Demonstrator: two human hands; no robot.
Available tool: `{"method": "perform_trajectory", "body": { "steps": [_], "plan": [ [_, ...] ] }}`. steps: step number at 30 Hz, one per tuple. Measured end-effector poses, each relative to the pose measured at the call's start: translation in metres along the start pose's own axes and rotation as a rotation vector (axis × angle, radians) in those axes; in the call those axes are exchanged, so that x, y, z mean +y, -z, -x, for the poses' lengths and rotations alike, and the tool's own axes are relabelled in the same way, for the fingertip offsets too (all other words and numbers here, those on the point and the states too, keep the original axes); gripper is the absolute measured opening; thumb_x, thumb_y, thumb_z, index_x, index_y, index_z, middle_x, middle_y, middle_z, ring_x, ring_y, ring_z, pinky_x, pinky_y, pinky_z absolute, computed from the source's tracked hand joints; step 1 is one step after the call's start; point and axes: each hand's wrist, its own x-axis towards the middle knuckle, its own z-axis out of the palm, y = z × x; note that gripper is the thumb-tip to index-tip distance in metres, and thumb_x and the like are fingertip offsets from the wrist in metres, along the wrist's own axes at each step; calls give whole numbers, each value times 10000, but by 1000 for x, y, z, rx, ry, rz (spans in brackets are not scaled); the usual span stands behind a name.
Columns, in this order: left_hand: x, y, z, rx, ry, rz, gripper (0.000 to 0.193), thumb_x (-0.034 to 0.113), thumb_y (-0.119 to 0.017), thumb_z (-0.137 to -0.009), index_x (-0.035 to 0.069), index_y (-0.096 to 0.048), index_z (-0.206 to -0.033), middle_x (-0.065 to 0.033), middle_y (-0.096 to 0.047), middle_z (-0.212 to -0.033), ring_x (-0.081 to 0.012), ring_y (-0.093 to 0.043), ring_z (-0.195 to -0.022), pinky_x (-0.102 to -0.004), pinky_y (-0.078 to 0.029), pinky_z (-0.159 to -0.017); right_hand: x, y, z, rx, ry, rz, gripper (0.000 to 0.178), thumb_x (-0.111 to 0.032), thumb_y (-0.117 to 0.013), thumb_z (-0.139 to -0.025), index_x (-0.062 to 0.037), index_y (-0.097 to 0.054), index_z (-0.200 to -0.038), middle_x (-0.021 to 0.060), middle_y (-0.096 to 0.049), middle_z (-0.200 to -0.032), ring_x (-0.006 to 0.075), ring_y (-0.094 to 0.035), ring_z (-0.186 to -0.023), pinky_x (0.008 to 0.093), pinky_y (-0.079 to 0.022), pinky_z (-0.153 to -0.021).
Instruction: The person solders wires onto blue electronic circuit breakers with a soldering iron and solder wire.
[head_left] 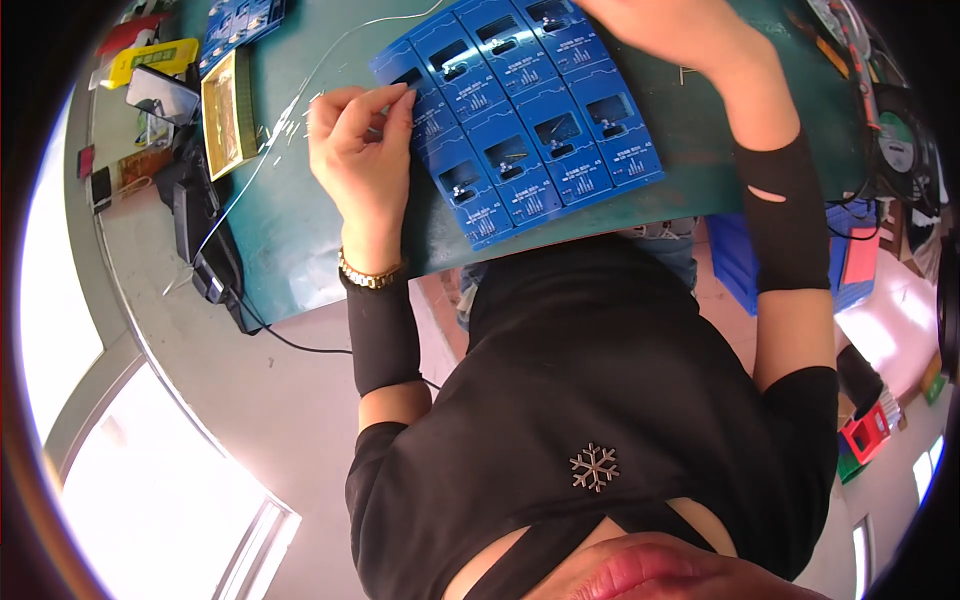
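Note:
A blue panel of joined circuit boards [540, 110], with rectangular cut-outs and white print, lies on the green table mat [310, 240]. At its left edge my left hand [362, 140] is closed, thumb and forefinger pinched together over the border. Whatever sits between those fingertips is too small or hidden to make out. My right hand [665, 30] reaches over the panel's far right corner. The top of the picture cuts off its fingers, so their grip does not show. Short pale pin-like pieces [287, 128] lie scattered left of my left hand.
A long thin silvery wire [305, 85] curves across the mat. To the left are a yellow-rimmed tray [248, 110], more blue boards [240, 25], a phone-like device [163, 95] and a yellow box [152, 62]. Cables [865, 60] run along the right side; a blue bin [732, 262] stands below.

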Motion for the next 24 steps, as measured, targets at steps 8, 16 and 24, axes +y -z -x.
{"method": "perform_trajectory", "body": {
  "steps": [8,16,24],
  "plan": [
    [7,15,6,-254,-313,-377,347,191,-750,-838,57,-701,-1155,-77,-605,-1099,-249,-587,-978,-413,-432,-901,22,49,72,220,-711,-105,107,-28,-658,-899,27,-689,-985,17,-672,-854,72,-567,-674,234,-477,-620],
    [-1,36,12,-397,-335,-360,509,266,-658,-917,49,-541,-1362,-110,-587,-1279,-280,-557,-1161,-506,-307,-1075,13,53,69,-40,-581,-110,100,-28,-697,-841,11,-692,-933,78,-621,-809,156,-610,-721,265,-477,-656],
    [-85,57,-36,-313,26,-351,302,256,-649,-950,64,-669,-1182,-183,-624,-1215,-327,-618,-1097,-389,-484,-928,26,64,88,-208,-704,-219,161,-62,-671,-891,-35,-677,-1049,16,-625,-867,79,-560,-725,216,-458,-668]
  ]
}}
